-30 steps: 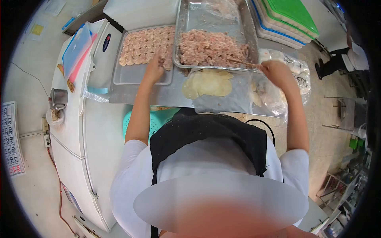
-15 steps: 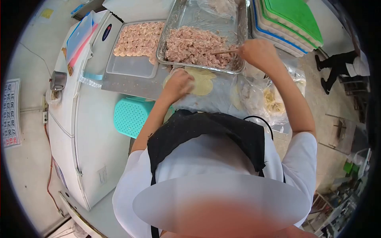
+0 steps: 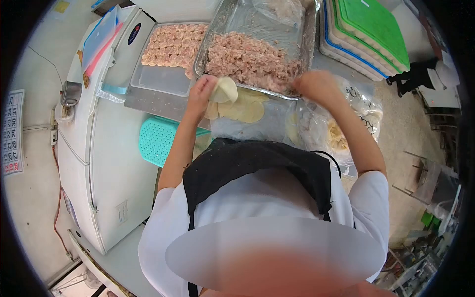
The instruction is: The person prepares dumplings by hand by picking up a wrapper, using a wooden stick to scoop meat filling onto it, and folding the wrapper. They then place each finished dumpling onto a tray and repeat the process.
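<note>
A white chest freezer (image 3: 106, 148) is seen at left, a wall calendar (image 3: 11, 133) beside it, speckled floor (image 3: 405, 128) at right.

surface: steel worktop (image 3: 153, 101) | on it: meat tray (image 3: 303, 47); dumpling tray (image 3: 161, 79); wrapper stack (image 3: 245, 109); lidded trays (image 3: 366, 29)

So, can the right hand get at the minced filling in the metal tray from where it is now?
Probably yes. The right hand is already at the near rim of the metal tray, beside the minced filling, and nothing covers the filling there.
</note>
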